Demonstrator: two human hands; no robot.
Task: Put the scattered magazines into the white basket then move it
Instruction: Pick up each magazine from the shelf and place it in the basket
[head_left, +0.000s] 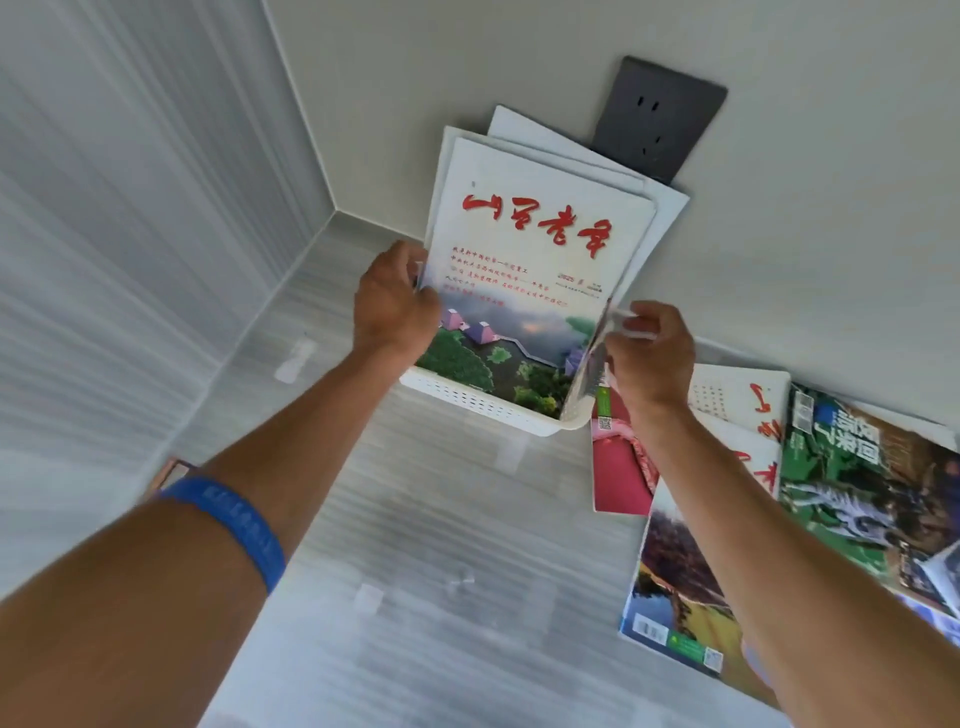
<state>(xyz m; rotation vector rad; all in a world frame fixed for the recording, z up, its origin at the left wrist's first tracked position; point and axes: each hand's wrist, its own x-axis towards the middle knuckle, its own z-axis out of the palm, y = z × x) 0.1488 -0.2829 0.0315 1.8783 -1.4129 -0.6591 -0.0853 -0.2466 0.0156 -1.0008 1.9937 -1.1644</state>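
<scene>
Head camera looks down over both of my forearms onto a pale grey striped tabletop (426, 545) that meets a plain wall. My left hand (395, 301) is closed on the left edge of a magazine with red brush lettering (530, 270), thumb on the cover and fingers behind. My right hand (649, 353) pinches the lower right corner of the same magazine between thumb and fingertips. That magazine stands nearly upright with its bottom edge down inside the white basket (483, 402), at the front of several other white-backed magazines (550, 140) that already stand in the basket and lean toward the wall. The basket sits on the tabletop close to the wall, its perforated front wall facing me.

Behind the standing magazines a dark grey wall socket (670, 114) is partly covered by their top corners.

To the right of the basket more magazines lie flat and overlapping on the tabletop: a red-covered one (618, 473) just beside the basket corner, a landscape cover (680, 587) under my right forearm, a white one with red lettering (748, 400), and a green cover (857, 478) furthest right.

A blue wristband (234, 525) circles my left forearm.
</scene>
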